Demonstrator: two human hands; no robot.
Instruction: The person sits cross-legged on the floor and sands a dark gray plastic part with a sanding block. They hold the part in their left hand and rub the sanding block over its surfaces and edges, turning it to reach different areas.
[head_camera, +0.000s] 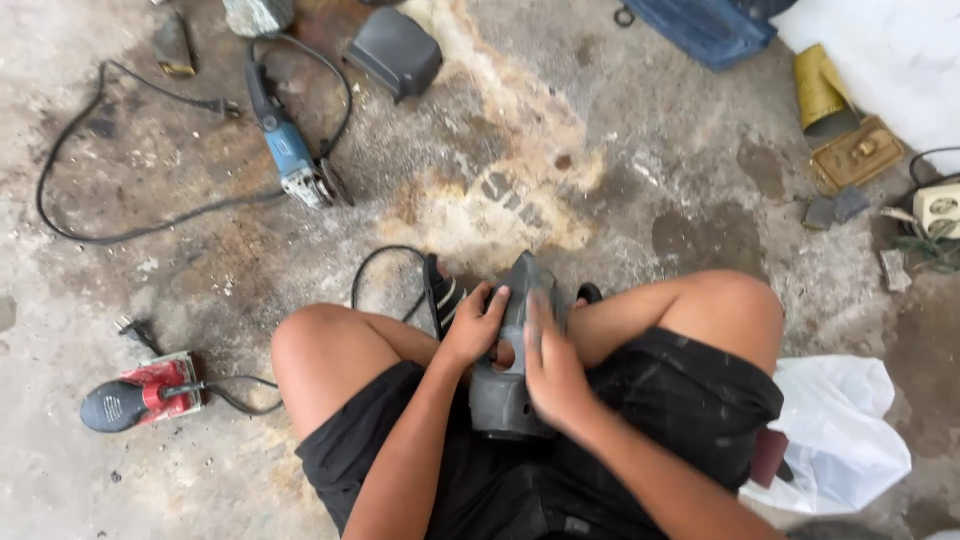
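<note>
We judge the step in hand to be hand finishing of a grey moulded part, held between our knees as we sit on the concrete floor. Our left hand is closed around its left edge, steadying it. Our right hand lies flat along its right face, fingers extended; whether anything sits under the palm, we cannot tell. The part's long axis runs away from us, narrow end pointing forward, broad end at our lap. The next move seemingly calls for firm bracing and even pressure along that axis. A blue angle grinder and red sander lie well apart.
</note>
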